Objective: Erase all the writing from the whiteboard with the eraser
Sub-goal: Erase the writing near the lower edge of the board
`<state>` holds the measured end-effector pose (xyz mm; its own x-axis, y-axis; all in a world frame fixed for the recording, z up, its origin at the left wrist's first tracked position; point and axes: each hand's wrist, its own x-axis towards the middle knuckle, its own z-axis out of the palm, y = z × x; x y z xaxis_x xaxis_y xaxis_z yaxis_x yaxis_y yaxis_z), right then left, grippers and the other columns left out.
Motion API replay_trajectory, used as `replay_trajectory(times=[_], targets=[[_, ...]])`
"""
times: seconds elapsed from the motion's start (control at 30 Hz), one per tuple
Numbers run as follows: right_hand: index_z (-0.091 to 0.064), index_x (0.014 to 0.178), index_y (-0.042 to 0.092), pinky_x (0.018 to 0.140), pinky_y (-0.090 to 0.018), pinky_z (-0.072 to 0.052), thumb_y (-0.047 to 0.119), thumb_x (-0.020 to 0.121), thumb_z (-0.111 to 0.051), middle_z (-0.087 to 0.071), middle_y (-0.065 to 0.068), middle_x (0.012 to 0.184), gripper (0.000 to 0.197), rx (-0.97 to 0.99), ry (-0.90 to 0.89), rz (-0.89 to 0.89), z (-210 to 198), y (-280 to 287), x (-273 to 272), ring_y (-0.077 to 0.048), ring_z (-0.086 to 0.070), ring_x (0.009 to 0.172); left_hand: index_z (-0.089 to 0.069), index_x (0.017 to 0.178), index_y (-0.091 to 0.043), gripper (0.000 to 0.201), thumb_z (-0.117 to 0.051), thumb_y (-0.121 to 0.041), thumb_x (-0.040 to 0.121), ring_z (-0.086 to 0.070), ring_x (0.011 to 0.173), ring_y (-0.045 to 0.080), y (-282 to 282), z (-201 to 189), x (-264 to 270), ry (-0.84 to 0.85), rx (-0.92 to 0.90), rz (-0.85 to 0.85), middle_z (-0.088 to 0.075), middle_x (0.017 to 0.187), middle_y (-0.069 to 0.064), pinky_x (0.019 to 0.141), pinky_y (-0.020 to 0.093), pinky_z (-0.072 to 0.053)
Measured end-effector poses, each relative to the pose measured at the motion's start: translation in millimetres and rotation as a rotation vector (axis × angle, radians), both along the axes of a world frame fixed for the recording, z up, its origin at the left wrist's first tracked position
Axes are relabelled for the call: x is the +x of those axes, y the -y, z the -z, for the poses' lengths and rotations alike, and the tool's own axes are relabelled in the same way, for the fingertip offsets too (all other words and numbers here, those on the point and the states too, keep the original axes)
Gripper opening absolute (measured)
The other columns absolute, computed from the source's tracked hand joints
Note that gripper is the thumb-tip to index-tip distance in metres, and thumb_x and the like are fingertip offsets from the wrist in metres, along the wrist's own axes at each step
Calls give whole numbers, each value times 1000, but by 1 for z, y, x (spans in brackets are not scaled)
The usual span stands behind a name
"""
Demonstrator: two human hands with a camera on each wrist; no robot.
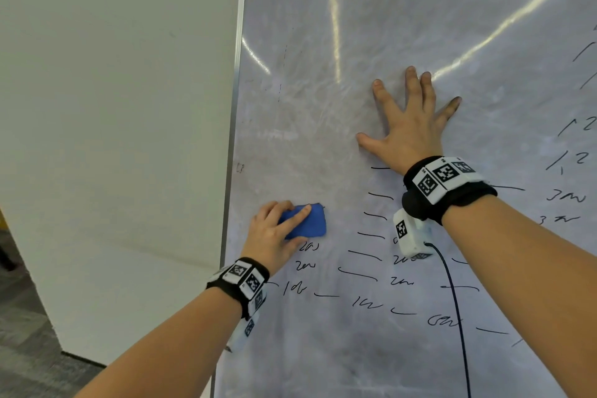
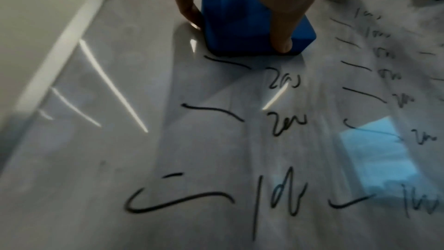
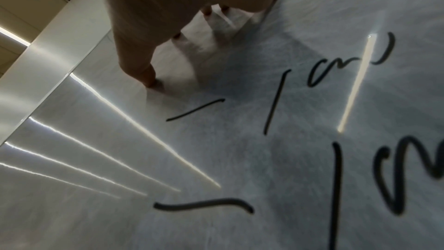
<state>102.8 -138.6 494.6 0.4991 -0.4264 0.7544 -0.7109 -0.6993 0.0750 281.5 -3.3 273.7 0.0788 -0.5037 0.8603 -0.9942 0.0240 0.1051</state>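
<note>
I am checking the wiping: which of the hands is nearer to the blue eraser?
Left. The left hand grips the blue eraser; the right hand lies flat on the whiteboard, up and right.

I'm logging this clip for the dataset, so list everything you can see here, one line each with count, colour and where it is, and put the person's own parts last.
whiteboard: one, white with grey smears, fills the right of the head view, metal frame on its left edge.
writing: many black marks, dashes and scrawls, lower and right parts of the board.
eraser: one, blue, flat against the board near its left edge, just above the top marks.
wall: one, off-white, left of the board.
floor: grey, bottom left corner.
cable: one, dark, hangs from the right wrist camera.
wrist bands: two, black with black-and-white tags, one per wrist.
left hand: grips the eraser.
right hand: fingers spread, flat on the board.
</note>
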Motion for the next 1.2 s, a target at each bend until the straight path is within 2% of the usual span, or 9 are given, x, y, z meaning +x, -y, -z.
replay_trajectory(times=[0.13,0.2,0.3,0.43,0.57,0.67,0.83,1.0,1.2], targets=[[-20,145,39,102,-72,6,63,73,-57,2,-11,157,85,2,3,-7,0,0,0,-32,7,143,-48,131,-27,54,-58,-40,80,-43,103,26,-11,-11,22,-49,-57,-15,-45,117,1,83,48,-49],[-20,145,39,101,-72,6,63,73,-57,2,-11,157,85,2,6,-8,0,0,0,-32,8,143,-49,131,-23,55,-60,-38,80,-42,104,27,-10,-29,26,-133,-111,-20,-47,116,4,90,44,-46],[-20,145,39,102,-72,6,63,73,-57,2,-11,157,85,-2,8,-9,1,1,1,-32,7,144,-48,132,-23,55,-58,-39,80,-42,106,27,-4,-45,19,-169,-106,-38,-47,118,3,92,39,-42],[-20,145,39,102,-72,6,64,73,-56,2,-11,157,85,-3,9,-12,2,2,1,-32,7,144,-47,130,-24,53,-56,-41,80,-41,105,24,-12,-13,10,-97,6,-25,-43,118,-2,85,44,-48],[-21,145,39,102,-71,7,64,73,-56,2,-11,157,84,-9,8,-25,3,2,0,-31,8,144,-45,129,-25,53,-57,-41,80,-39,107,22,-27,25,4,-200,63,-75,-42,117,-1,87,46,-49],[-21,145,39,102,-71,7,64,73,-56,1,-12,157,84,-15,4,-26,3,0,-1,-31,7,144,-44,129,-25,60,-72,-29,76,-37,107,23,-28,24,4,-187,75,-94,-44,116,3,85,48,-50],[-21,145,39,102,-71,7,65,73,-55,1,-12,157,84,-17,4,-25,4,1,-1,-32,7,144,-40,132,-28,62,-70,-32,78,-36,110,24,-13,5,-8,-359,21,-112,-46,119,9,90,41,-43],[-21,145,39,102,-71,6,64,73,-56,0,-11,157,84,-28,16,-40,4,2,-2,-31,5,144,-41,131,-27,57,-62,-37,79,-35,108,24,-5,14,-37,-169,82,-85,-38,119,-1,82,47,-48],[-22,145,40,102,-71,6,65,72,-57,-1,-10,157,84,-27,20,-34,4,2,-2,-30,4,144,-41,130,-25,54,-50,-44,80,-37,107,24,-14,14,-18,-164,56,-120,-37,118,-1,81,45,-48]])
